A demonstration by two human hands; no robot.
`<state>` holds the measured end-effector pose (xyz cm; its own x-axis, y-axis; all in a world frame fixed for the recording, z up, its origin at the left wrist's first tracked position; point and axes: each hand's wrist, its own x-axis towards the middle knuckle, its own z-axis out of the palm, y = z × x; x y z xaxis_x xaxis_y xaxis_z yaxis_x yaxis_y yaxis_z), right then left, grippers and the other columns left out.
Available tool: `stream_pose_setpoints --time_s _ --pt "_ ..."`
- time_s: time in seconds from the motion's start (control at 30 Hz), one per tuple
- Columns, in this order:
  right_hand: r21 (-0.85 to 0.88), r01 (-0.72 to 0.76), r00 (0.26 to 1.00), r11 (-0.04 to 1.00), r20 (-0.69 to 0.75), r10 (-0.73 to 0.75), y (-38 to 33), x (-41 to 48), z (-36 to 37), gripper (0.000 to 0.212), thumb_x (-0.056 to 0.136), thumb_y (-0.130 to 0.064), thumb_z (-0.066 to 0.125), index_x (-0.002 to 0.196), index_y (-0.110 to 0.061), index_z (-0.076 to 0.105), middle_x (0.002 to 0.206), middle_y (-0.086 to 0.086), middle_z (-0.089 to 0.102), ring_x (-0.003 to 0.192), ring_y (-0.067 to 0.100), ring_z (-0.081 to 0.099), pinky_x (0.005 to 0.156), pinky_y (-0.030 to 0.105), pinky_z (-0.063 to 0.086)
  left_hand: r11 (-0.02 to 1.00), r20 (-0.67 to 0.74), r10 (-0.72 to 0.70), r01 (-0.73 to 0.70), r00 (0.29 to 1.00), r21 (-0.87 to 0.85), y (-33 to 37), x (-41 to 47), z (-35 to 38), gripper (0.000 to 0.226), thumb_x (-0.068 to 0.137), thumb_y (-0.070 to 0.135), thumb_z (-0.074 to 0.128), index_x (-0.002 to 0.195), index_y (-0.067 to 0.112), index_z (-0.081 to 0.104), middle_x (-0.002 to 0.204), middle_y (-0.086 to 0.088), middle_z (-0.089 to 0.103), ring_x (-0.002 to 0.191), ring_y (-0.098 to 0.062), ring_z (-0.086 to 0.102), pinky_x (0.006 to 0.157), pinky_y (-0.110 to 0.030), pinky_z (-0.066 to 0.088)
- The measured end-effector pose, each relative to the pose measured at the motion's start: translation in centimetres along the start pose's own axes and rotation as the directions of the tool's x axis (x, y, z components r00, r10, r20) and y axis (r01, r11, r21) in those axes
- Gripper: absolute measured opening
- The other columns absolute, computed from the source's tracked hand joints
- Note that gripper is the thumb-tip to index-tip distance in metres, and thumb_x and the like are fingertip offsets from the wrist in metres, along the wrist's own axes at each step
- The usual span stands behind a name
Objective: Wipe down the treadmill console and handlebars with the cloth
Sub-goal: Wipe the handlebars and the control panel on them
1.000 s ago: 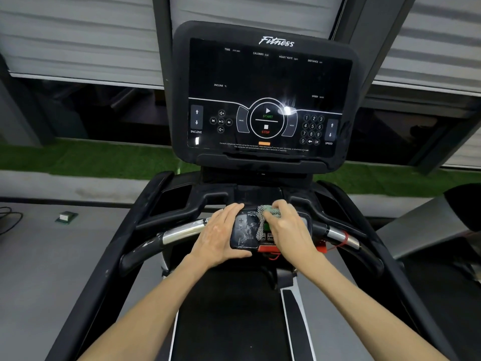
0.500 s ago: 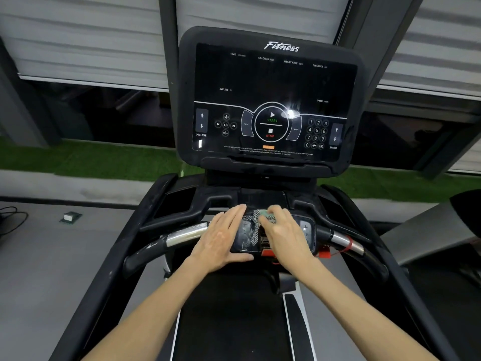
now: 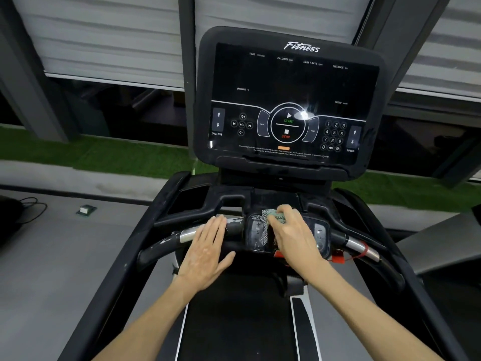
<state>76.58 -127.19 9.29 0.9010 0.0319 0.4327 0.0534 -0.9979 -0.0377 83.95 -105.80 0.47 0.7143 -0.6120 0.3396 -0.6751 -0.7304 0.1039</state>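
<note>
The black treadmill console (image 3: 286,100) stands upright ahead, its screen dark with printed controls. Below it runs the front handlebar (image 3: 234,227) with chrome grip sections and a small middle control panel (image 3: 256,231). My right hand (image 3: 296,235) presses a grey-green patterned cloth (image 3: 268,222) against that middle panel, fingers curled over the cloth. My left hand (image 3: 205,251) lies flat on the handlebar left of the panel, fingers straight. Most of the cloth is hidden under my right hand.
Black side rails (image 3: 125,269) run down both sides of the belt (image 3: 234,321). A red safety clip and cord (image 3: 338,257) hang from the right of the handlebar. On the grey floor to the left lie a small box (image 3: 84,210) and a cable (image 3: 31,207).
My left hand slid left off the middle panel onto the handlebar. My right hand with the cloth stays on the panel, shifted slightly. The camera turned left.
</note>
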Motion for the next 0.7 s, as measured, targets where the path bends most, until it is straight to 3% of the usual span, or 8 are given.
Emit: stream_pose_setpoints --time_s 0.07,0.23,0.37,0.5,0.57,0.7 --pt "-0.019 0.012 1.000 1.000 -0.004 -0.012 -0.2 -0.5 0.5 0.039 0.065 0.010 0.075 0.100 -0.004 0.065 0.103 0.014 0.054 0.077 0.025 0.051 0.054 0.030 0.049 1.000 0.005 0.002 -0.002 1.000 0.004 -0.2 0.0 0.1 0.078 0.093 0.052 0.036 0.151 0.002 0.025 0.155 -0.016 0.033 0.144 -0.028 0.030 0.117 -0.042 0.024" --pt "-0.021 0.235 0.969 0.972 0.079 -0.233 -1.7 -5.7 0.4 0.055 0.053 0.005 0.078 0.106 -0.004 0.069 0.103 0.012 0.059 0.089 0.022 0.047 0.072 0.031 0.054 1.000 0.017 -0.004 0.004 1.000 -0.011 -0.1 0.0 0.1 0.080 0.091 0.053 0.038 0.152 0.003 0.023 0.155 -0.015 0.032 0.145 -0.027 0.029 0.117 -0.043 0.028" --pt "-0.011 0.189 0.979 0.982 0.083 -0.187 -1.5 -3.4 0.1 0.048 0.053 0.005 0.083 0.097 -0.006 0.069 0.097 0.010 0.059 0.077 0.021 0.054 0.059 0.028 0.050 1.000 0.025 -0.014 0.014 1.000 0.003 0.0 0.1 0.2 0.083 0.089 0.053 0.039 0.152 0.003 0.020 0.155 -0.015 0.032 0.144 -0.028 0.028 0.118 -0.040 0.019" --pt "-0.047 0.075 0.997 0.996 0.007 -0.075 -1.6 0.8 -0.2 0.037 0.057 0.007 0.081 0.088 -0.005 0.066 0.094 0.012 0.059 0.070 0.022 0.052 0.051 0.023 0.034 1.000 0.021 -0.007 0.007 1.000 0.002 -0.2 0.0 0.3 0.083 0.088 0.054 0.039 0.152 0.003 0.022 0.155 -0.015 0.032 0.144 -0.027 0.029 0.118 -0.040 0.018" --pt "-0.029 0.067 0.998 0.997 -0.012 -0.067 -1.8 0.5 0.4 0.037 0.061 0.007 0.080 0.093 -0.004 0.066 0.096 0.013 0.057 0.073 0.022 0.052 0.053 0.025 0.043 1.000 0.024 -0.006 0.006 1.000 0.006 -0.3 0.0 0.3 0.084 0.089 0.054 0.038 0.153 0.004 0.020 0.157 -0.014 0.029 0.145 -0.026 0.026 0.120 -0.039 0.019" --pt "0.021 0.208 0.975 0.978 0.076 -0.209 -2.6 -4.1 1.2 0.046 0.061 0.003 0.079 0.104 -0.004 0.066 0.104 0.012 0.057 0.084 0.023 0.055 0.068 0.031 0.054 1.000 0.026 -0.006 0.007 1.000 -0.005 -0.4 0.1 0.5 0.086 0.089 0.055 0.041 0.154 0.005 0.014 0.159 -0.013 0.025 0.147 -0.025 0.022 0.121 -0.038 0.016"
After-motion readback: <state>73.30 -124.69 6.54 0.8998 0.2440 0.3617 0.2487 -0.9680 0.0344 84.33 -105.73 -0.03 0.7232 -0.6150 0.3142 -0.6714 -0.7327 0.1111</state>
